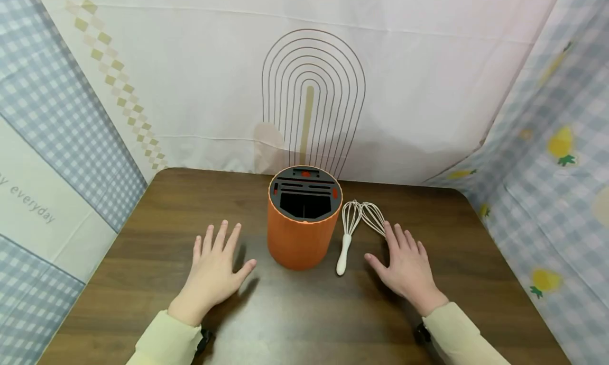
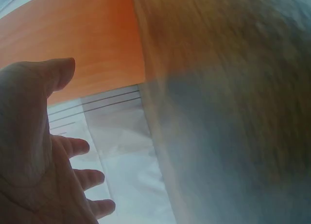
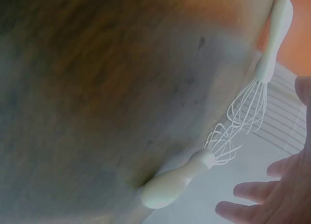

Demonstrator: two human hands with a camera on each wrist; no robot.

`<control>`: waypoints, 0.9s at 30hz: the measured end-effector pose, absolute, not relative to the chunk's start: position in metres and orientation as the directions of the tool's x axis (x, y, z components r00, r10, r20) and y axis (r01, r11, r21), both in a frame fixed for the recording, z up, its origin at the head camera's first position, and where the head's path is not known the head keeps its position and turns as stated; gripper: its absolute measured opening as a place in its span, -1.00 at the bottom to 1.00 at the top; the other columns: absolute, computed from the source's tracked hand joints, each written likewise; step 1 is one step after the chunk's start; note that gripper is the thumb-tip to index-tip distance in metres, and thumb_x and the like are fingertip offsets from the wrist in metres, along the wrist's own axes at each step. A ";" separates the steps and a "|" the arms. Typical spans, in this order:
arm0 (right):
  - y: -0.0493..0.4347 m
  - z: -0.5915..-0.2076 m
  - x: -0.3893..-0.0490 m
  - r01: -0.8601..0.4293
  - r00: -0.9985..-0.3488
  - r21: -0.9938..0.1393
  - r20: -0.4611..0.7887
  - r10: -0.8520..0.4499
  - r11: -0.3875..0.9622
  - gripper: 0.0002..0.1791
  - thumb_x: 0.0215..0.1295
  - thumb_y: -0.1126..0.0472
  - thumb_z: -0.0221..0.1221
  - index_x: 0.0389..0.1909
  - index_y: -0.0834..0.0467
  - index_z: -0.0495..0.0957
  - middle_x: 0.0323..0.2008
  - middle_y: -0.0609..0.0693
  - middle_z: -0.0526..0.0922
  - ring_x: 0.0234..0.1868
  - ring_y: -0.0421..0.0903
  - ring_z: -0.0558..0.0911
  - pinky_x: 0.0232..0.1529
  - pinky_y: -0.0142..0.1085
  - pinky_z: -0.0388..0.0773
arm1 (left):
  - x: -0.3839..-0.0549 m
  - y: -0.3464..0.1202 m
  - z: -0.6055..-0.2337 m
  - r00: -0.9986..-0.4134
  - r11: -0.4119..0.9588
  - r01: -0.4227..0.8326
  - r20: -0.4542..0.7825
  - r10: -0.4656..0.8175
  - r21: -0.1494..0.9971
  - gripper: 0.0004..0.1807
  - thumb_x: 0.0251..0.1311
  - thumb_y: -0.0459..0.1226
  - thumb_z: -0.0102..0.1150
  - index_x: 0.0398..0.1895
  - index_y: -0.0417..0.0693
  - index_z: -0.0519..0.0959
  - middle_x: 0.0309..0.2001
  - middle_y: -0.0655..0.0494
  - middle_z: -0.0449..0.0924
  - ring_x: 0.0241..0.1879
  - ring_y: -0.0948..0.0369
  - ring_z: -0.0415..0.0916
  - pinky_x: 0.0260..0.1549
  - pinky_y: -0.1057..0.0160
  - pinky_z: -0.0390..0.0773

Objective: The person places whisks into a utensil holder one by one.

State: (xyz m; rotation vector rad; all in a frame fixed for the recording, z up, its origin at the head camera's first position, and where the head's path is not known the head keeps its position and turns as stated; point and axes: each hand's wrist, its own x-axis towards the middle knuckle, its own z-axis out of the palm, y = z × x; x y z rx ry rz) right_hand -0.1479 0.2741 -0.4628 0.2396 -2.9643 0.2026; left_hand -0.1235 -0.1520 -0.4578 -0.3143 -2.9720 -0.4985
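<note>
My left hand [image 1: 214, 275] is spread over the table to the left of an orange round holder [image 1: 301, 243], apart from it and holding nothing. The holder stands upright, with a dark slotted lid [image 1: 304, 188] on top. Just right of it lies a white whisk [image 1: 344, 251], handle toward me. A second whisk [image 3: 177, 180] lies beside it, wires close to the first one's; in the head view my right hand [image 1: 406, 267] hides its handle. That hand is spread with straight fingers above this whisk and grips nothing. Both hands also show in the wrist views, fingers extended.
The brown wooden table [image 1: 295, 322] reaches back to a pale cloth wall [image 1: 214, 79] printed with arches. Checked cloth [image 1: 571, 195] hangs along the right side, and more blue checked cloth [image 1: 47, 79] on the left.
</note>
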 end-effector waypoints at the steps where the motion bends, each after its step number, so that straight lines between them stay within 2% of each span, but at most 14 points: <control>1: 0.275 -0.463 -0.149 -0.166 -0.976 -0.124 0.163 -0.145 0.978 0.08 0.19 -0.53 -0.10 0.53 0.11 -0.05 0.41 0.32 0.12 0.36 0.34 0.14 0.22 0.32 0.06 | -0.124 -0.151 -0.457 -0.973 0.920 0.222 0.141 0.186 0.322 -0.03 0.23 0.29 -0.03 0.56 0.13 -0.13 0.52 -0.15 -0.20 0.45 -0.23 -0.34 0.29 -0.30 -0.28; 5: 0.278 -0.460 -0.153 -0.169 -0.978 -0.150 0.151 -0.147 0.974 0.09 0.21 -0.51 -0.09 0.53 0.15 -0.09 0.40 0.36 0.12 0.32 0.39 0.20 0.19 0.31 0.14 | -0.125 -0.149 -0.453 -0.973 0.898 0.227 0.134 0.189 0.377 -0.05 0.23 0.29 -0.03 0.56 0.13 -0.11 0.51 -0.14 -0.15 0.45 -0.23 -0.27 0.30 -0.27 -0.24; 10: 0.284 -0.458 -0.160 -0.170 -0.979 -0.206 0.146 -0.141 0.964 0.11 0.21 -0.49 -0.06 0.53 0.18 -0.15 0.36 0.39 0.17 0.22 0.43 0.31 0.05 0.29 0.32 | -0.128 -0.145 -0.443 -0.971 0.846 0.237 0.123 0.203 0.477 -0.06 0.23 0.34 -0.13 0.56 0.16 -0.12 0.51 -0.08 -0.08 0.44 -0.17 -0.14 0.31 -0.23 -0.11; 16: 0.290 -0.455 -0.171 -0.122 -0.992 -0.304 0.074 -0.104 0.945 0.16 0.18 -0.49 -0.01 0.53 0.18 -0.19 0.30 0.41 0.25 0.18 0.42 0.36 -0.01 0.27 0.37 | -0.133 -0.135 -0.425 -0.972 0.699 0.226 0.111 0.207 0.678 -0.15 0.28 0.28 -0.10 0.53 0.41 -0.20 0.51 0.17 -0.09 0.45 0.03 -0.06 0.29 -0.18 0.08; 19: 0.294 -0.454 -0.179 -0.081 -0.997 -0.410 0.023 -0.079 0.909 0.17 0.17 -0.46 0.05 0.53 0.20 -0.19 0.33 0.41 0.21 0.24 0.38 0.32 0.07 0.25 0.32 | -0.138 -0.127 -0.416 -0.963 0.601 0.263 0.163 0.216 0.755 -0.18 0.31 0.22 -0.06 0.51 0.50 -0.22 0.50 0.27 -0.10 0.44 0.10 -0.02 0.29 -0.12 0.13; 24: 0.303 -0.457 -0.188 -0.009 -0.997 -0.552 -0.063 -0.052 0.834 0.08 0.23 -0.31 0.13 0.49 0.29 -0.09 0.30 0.42 0.26 0.26 0.32 0.33 0.15 0.19 0.29 | -0.151 -0.110 -0.402 -0.918 0.420 0.390 0.309 0.250 0.820 -0.23 0.37 0.09 -0.02 0.53 0.37 -0.15 0.48 0.24 -0.01 0.40 0.13 0.08 0.29 0.00 0.18; 27: 0.307 -0.460 -0.192 0.022 -0.994 -0.611 -0.097 -0.047 0.791 0.01 0.26 -0.26 0.16 0.44 0.35 0.01 0.24 0.43 0.34 0.22 0.29 0.39 0.14 0.15 0.33 | -0.159 -0.102 -0.395 -0.895 0.390 0.440 0.361 0.261 0.809 -0.28 0.39 0.07 -0.05 0.53 0.30 -0.05 0.46 0.28 0.01 0.39 0.21 0.09 0.28 0.05 0.21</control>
